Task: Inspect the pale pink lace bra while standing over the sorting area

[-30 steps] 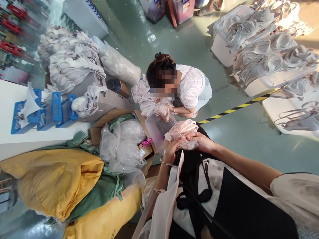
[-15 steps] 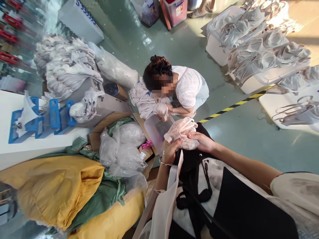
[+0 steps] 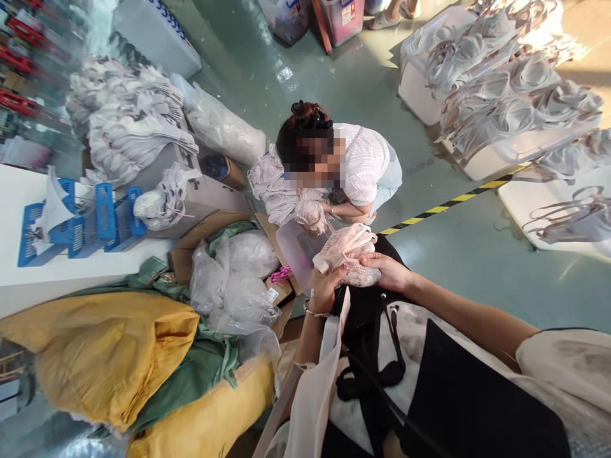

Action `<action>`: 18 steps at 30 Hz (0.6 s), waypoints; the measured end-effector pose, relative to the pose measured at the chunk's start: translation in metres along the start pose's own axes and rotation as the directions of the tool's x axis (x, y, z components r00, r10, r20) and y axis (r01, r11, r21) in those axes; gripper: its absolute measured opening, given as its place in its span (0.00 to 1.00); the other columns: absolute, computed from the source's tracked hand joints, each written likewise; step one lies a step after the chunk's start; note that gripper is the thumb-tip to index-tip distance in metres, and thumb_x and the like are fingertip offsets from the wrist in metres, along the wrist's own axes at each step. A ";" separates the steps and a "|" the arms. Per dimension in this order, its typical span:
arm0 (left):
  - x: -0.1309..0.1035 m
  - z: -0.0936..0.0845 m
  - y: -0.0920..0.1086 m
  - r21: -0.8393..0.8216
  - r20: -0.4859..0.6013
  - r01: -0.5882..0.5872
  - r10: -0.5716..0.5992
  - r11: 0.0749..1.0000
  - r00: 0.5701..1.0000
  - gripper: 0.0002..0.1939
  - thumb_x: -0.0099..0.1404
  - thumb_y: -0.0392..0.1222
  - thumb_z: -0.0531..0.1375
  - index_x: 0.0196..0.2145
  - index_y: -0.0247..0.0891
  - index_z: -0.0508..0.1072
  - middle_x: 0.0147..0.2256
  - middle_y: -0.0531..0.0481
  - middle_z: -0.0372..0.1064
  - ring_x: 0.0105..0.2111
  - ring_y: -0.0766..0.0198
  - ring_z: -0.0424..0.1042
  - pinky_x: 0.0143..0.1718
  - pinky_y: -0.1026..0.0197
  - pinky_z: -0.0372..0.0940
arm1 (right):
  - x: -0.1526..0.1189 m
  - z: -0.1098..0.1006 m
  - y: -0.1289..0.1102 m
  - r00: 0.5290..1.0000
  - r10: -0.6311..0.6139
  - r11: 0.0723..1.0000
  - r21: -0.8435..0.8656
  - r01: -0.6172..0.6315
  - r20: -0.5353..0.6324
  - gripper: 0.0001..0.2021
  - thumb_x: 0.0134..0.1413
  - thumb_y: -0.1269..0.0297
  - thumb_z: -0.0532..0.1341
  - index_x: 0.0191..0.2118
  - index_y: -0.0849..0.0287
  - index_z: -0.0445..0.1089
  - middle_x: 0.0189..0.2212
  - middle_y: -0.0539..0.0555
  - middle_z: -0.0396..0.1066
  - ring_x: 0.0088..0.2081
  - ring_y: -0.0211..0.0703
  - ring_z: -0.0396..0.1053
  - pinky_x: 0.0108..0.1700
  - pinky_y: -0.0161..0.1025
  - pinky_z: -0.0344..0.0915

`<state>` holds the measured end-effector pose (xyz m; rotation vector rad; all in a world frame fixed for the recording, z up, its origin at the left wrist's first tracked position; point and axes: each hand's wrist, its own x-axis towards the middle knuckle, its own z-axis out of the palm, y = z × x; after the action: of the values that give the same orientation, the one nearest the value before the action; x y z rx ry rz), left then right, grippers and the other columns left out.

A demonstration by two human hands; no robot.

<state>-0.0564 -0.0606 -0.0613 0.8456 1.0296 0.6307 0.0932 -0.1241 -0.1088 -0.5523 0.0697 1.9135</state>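
Between my two hands is a pale pink lace bra [image 3: 351, 249], bunched up with its cups together and its straps on top. My left hand [image 3: 327, 286] is closed on its near left side. On the right side, my right hand [image 3: 389, 270] grips its edge with thumb and fingers. Just beyond the bra is a translucent plastic bin [image 3: 292, 249]. At its far side a crouching person in a white top [image 3: 360, 162] handles another pinkish bra [image 3: 311, 216] beside a heap of pale bras [image 3: 270, 187].
Yellow sacks [image 3: 109, 343] and clear plastic bags [image 3: 248, 267] in a carton lie at left. Blue baskets [image 3: 105, 219] stand on a white table. White bins heaped with grey bras [image 3: 506, 108] stand at right, near black-and-yellow floor tape [image 3: 443, 207].
The view has shifted slightly. My hands keep the same hold on the pink bra. The crouching person's head has turned and lowered a little.
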 end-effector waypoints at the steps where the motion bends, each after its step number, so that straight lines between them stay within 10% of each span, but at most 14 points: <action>1: 0.000 0.000 0.000 0.003 -0.001 -0.001 0.001 1.000 1.000 0.28 0.48 0.45 0.76 0.47 0.38 0.79 0.48 0.43 0.78 0.55 0.45 0.73 0.63 0.43 0.63 | 0.000 0.000 0.000 1.000 -0.002 1.000 0.000 0.002 -0.001 0.13 0.45 0.67 0.73 0.39 0.65 0.78 0.36 0.57 0.80 0.37 0.42 0.78 0.50 0.38 0.73; 18: 0.005 -0.006 -0.004 0.055 -0.024 0.028 -0.026 0.998 0.999 0.27 0.48 0.41 0.76 0.47 0.36 0.78 0.47 0.43 0.79 0.55 0.47 0.74 0.60 0.46 0.66 | -0.003 -0.007 0.001 0.998 -0.059 0.998 -0.030 0.058 -0.012 0.15 0.43 0.62 0.75 0.38 0.63 0.79 0.37 0.55 0.81 0.39 0.40 0.78 0.52 0.37 0.72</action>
<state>-0.0601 -0.0568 -0.0683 0.8726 1.0823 0.5930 0.0955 -0.1294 -0.1142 -0.5810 0.0334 1.8567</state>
